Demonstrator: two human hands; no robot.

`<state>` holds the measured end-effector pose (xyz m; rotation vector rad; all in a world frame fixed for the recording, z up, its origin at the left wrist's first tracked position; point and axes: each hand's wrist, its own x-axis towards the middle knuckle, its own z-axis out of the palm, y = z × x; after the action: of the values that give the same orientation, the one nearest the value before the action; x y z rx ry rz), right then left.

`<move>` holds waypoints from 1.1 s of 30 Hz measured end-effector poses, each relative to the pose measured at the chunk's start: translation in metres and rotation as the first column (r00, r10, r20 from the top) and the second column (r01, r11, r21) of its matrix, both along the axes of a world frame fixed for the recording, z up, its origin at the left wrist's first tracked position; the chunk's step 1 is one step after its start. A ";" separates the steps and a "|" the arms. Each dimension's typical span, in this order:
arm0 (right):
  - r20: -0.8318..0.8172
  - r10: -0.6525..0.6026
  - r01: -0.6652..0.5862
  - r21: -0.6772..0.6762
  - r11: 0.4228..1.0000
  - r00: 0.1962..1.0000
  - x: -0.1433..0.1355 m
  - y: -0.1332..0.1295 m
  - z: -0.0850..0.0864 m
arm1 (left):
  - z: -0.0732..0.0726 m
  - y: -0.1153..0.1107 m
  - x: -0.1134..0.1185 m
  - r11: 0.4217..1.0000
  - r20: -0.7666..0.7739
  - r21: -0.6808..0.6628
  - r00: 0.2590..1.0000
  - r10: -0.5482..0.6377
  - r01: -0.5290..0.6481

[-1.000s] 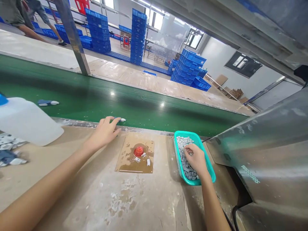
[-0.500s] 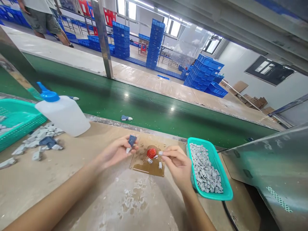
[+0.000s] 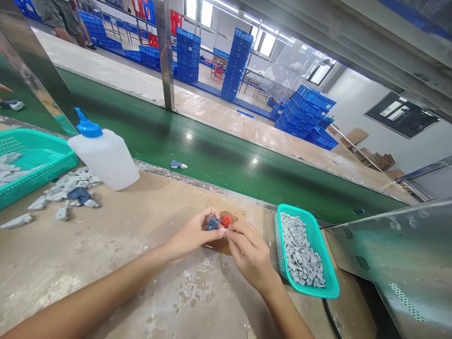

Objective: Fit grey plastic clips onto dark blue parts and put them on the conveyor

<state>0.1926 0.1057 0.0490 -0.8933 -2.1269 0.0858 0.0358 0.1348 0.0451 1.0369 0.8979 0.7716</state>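
Held in my left hand [image 3: 196, 233] is a dark blue plastic part [image 3: 213, 222] with a light grey end. The fingers of my right hand [image 3: 249, 249] pinch a small light grey piece [image 3: 224, 230] against that grey end; the fingertips of both hands nearly meet. Just behind them sits a small red cap-like dish [image 3: 226, 221] on a wet brown board [image 3: 226, 246], which my hands partly cover. To the right, a green basket [image 3: 278, 240] is filled with many small grey pieces [image 3: 303, 254].
A white squeeze bottle [image 3: 113, 160] with a blue spout stands at left beside loose grey parts [image 3: 65, 188] and another green basket [image 3: 38, 174]. A green conveyor belt [image 3: 219, 155] crosses behind, carrying a blue-grey part [image 3: 178, 164]. A metal panel [image 3: 395, 254] borders the right.
Both hands have come together over the board, bringing the grey piece to the blue part. The part on the belt has shifted left. The camera view has turned slightly.
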 end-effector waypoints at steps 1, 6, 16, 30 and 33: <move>0.015 0.005 -0.005 -0.031 1.000 1.000 0.000 0.000 0.000 | -0.001 0.000 0.000 1.000 -0.021 0.001 1.000 0.003 -0.003; 0.014 0.040 -0.039 -0.086 0.996 0.999 0.000 0.002 -0.006 | -0.003 0.002 0.001 0.998 -0.039 -0.053 0.999 -0.034 0.032; -0.087 -0.236 0.213 -0.222 0.952 0.968 0.017 0.023 -0.040 | -0.016 0.018 -0.011 0.992 -0.149 0.032 0.981 0.127 -0.124; -0.059 -0.185 0.172 -0.173 0.970 0.981 0.015 0.027 -0.043 | -0.027 0.022 -0.015 0.987 -0.126 0.106 0.983 0.130 -0.117; -0.071 -0.206 0.194 -0.147 0.970 0.976 0.013 0.024 -0.038 | -0.029 0.024 -0.015 0.990 -0.113 0.099 0.987 0.115 -0.104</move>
<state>0.2060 0.1302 0.0111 -1.1611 -1.9584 0.1681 0.0207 0.1586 0.0165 1.1316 1.0355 0.8571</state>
